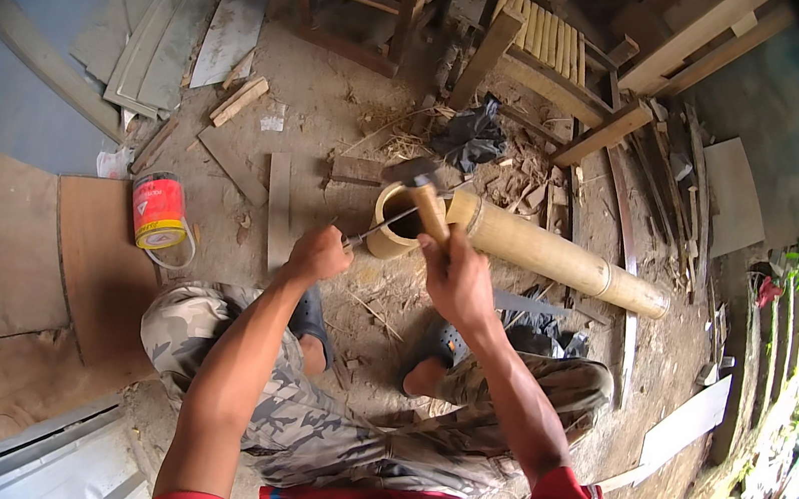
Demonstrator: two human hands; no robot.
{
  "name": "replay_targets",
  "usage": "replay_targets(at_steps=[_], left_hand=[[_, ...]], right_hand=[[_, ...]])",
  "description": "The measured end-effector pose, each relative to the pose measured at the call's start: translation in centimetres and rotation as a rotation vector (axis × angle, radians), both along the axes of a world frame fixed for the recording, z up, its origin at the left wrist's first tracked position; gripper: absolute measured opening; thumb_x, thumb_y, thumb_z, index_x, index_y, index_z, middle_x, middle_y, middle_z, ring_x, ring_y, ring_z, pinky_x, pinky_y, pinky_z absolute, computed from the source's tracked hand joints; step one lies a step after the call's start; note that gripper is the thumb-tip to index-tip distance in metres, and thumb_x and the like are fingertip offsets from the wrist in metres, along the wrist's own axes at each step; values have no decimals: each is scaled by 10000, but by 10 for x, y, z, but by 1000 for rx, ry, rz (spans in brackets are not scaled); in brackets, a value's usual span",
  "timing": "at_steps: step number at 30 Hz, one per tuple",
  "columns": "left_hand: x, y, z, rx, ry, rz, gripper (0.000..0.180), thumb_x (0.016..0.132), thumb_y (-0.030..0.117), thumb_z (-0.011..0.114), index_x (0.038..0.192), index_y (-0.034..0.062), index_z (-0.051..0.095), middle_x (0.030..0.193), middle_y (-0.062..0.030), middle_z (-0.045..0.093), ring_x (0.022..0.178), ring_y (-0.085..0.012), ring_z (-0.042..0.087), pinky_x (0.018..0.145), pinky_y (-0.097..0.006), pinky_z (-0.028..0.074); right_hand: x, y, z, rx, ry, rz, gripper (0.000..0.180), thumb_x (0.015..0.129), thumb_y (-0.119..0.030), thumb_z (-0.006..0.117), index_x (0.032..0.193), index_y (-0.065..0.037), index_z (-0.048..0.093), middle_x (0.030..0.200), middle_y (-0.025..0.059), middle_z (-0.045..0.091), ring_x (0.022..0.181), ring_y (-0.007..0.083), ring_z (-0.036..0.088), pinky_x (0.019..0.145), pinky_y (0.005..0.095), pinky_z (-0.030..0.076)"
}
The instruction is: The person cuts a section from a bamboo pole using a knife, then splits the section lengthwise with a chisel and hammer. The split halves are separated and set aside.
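Observation:
My right hand (461, 283) is closed round the wooden handle of a hammer (432, 216), whose dark head is raised at the far end. My left hand (321, 256) grips a thin metal-shafted chisel (380, 230). Its shaft slants up to the right across the mouth of a hollow bamboo section (385, 244), and the hammer handle hides its tip. A long, thick bamboo pole (561, 251) lies on the ground to the right. Whether the hollow section joins that pole is hidden behind the hammer and my right hand.
Between my feet and the bamboo lies a saw blade (528, 305) near black plastic. A red can (161, 208) stands at left. Bamboo-slat stools (371, 4) are at the back, near a black plastic bag (475, 133). Wood strips (279, 203) and scraps litter the dirt floor.

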State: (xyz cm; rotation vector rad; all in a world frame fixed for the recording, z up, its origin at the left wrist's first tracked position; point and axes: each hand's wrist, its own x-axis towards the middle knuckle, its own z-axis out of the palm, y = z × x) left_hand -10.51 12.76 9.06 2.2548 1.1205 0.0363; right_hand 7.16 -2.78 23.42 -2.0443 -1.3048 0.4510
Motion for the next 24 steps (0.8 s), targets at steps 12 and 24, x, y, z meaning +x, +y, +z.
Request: replay_targets(at_steps=[12, 24], left_hand=[[5, -11, 1, -37, 30, 16, 325, 814, 323, 686, 989, 51, 715, 936, -199, 728, 906, -387, 703, 799, -469, 560], [14, -7, 15, -89, 105, 17, 407, 821, 323, 689, 1148, 82, 679, 1033, -155, 729, 980, -352, 692, 857, -450, 547]], right_hand=[[8, -11, -32, -108, -87, -17, 344, 1018, -342, 581, 940, -10, 535, 634, 215, 623, 554, 370, 643, 537, 481, 487], [33, -22, -67, -143, -212, -41, 352, 1008, -358, 587, 923, -19, 549, 670, 240, 642, 595, 432, 659, 517, 517, 490]])
